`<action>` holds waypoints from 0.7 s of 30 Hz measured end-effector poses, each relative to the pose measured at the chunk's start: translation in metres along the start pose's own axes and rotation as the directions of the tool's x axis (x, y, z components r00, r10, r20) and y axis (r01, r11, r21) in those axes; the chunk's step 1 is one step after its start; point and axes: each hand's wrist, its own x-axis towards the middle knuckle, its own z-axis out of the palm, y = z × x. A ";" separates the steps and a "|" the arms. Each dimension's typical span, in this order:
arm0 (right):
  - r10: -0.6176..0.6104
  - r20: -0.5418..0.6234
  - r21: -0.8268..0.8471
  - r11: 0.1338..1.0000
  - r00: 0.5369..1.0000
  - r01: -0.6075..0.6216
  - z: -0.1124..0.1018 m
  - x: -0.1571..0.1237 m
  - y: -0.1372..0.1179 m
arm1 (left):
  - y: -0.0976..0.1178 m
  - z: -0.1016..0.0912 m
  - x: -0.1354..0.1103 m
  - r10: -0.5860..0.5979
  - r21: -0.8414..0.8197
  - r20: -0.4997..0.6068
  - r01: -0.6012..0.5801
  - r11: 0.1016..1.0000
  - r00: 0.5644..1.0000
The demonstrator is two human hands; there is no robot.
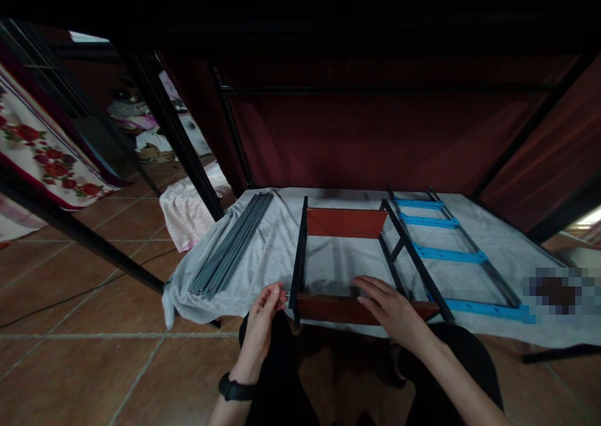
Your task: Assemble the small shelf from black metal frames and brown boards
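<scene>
A frame with black metal sides [299, 257] and reddish-brown boards, one at the back [346, 223] and one in front [335, 309], lies on a grey cloth [277, 226]. At its front left corner, my left hand [267, 307] is closed in a pinch around something small that I cannot make out; a thin tip shows between the fingers and the metal side. Over the front board, my right hand [387, 307] has its fingers stretched out and holds nothing. Whether it touches the board is hard to tell.
Several grey metal rods [235, 244] lie bundled at the left. To the right lies a ladder-like piece with blue crossbars [449, 254]. Dark posts [173, 132] and a dark red curtain [357, 138] surround the surface. A cable [94, 286] crosses the tiled floor.
</scene>
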 end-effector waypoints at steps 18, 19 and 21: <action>0.595 -0.201 0.349 0.786 0.778 -0.510 -0.048 -0.001 0.192 | 0.035 0.050 0.084 -0.059 0.216 0.097 0.037 0.976 0.994; 0.600 -0.188 0.357 0.779 0.778 -0.515 -0.046 0.000 0.193 | 0.034 0.051 0.087 -0.058 0.236 0.106 0.032 0.971 0.993; 0.611 -0.177 0.357 0.770 0.772 -0.528 -0.044 0.001 0.193 | 0.033 0.054 0.092 -0.058 0.268 0.120 0.024 0.963 0.991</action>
